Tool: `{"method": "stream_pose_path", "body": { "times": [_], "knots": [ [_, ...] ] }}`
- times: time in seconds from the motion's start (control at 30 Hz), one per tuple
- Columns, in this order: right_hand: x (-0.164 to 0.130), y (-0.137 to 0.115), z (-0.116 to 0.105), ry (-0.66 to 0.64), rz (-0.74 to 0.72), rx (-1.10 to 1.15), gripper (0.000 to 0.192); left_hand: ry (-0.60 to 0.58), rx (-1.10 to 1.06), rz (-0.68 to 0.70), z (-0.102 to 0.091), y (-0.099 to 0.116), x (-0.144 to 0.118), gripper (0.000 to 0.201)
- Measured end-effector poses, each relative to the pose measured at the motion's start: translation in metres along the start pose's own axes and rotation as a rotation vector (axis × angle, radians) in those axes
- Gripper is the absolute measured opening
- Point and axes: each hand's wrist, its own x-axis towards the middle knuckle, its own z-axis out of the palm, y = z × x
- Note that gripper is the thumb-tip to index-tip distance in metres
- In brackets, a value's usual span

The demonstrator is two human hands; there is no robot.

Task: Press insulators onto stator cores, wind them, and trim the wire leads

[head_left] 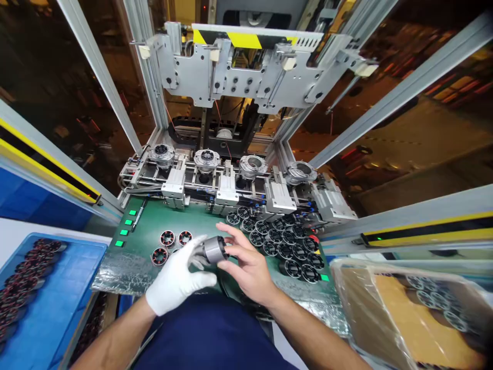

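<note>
A green surface (154, 226) is lying before a machine, its near edge wrapped in silvery foil (115, 277). Green buttons (128, 222) are glowing along its left side. Behind it, four round fixtures (207, 159) are sitting in a row on metal slides. A grey steel plate (246, 77) with a yellow-and-black stripe (242, 39) is hanging above. Aluminium frame posts (96, 67) are slanting up on both sides, holding dark panels that are reflecting orange light. A blue tray (57, 303) is standing at the left, a plastic-lined cardboard box (404, 318) at the right.
</note>
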Motion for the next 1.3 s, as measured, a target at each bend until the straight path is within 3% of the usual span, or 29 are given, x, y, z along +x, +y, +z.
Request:
{"method": "stream_pose_path", "body": {
  "times": [0.07, 0.17, 0.27, 0.33, 0.4, 0.5, 0.6, 0.7, 0.8, 1.0, 1.3],
  "knots": [
    [0.003, -0.014, 0.003, -0.060, 0.042, 0.152, 0.012, 0.067, 0.032, 0.040, 0.006, 0.000, 0.000, 0.058],
    [0.010, -0.017, 0.008, -0.134, 0.157, 0.286, 0.016, 0.251, 0.373, 0.139, 0.005, -0.008, -0.005, 0.054],
    [0.021, -0.016, 0.008, -0.196, 0.244, 0.343, 0.019, 0.343, 0.576, 0.224, -0.004, -0.018, -0.008, 0.056],
    [0.036, -0.015, -0.004, -0.236, 0.209, 0.301, 0.019, 0.393, 0.585, 0.183, -0.016, -0.024, -0.009, 0.059],
    [0.064, -0.013, -0.029, -0.239, 0.075, 0.131, 0.018, 0.499, 0.545, 0.086, -0.032, -0.033, -0.011, 0.063],
    [0.121, -0.002, -0.089, -0.122, -0.208, -0.292, 0.020, 0.719, 0.498, -0.077, -0.064, -0.063, -0.019, 0.065],
    [0.175, 0.018, -0.150, 0.032, -0.282, -0.672, 0.016, 0.832, 0.547, -0.224, -0.090, -0.106, -0.029, 0.067],
    [0.203, 0.039, -0.183, 0.004, -0.240, -0.799, 0.010, 0.844, 0.634, -0.282, -0.100, -0.141, -0.036, 0.067],
    [0.207, 0.052, -0.188, -0.087, -0.216, -0.877, 0.010, 0.799, 0.767, -0.268, -0.098, -0.154, -0.037, 0.068],
    [0.208, 0.053, -0.182, -0.177, -0.184, -0.993, 0.011, 0.752, 0.862, -0.227, -0.095, -0.145, -0.032, 0.069],
    [0.219, 0.043, -0.184, -0.245, -0.093, -1.070, 0.007, 0.773, 0.925, -0.172, -0.091, -0.139, -0.029, 0.068]
  ]
}}
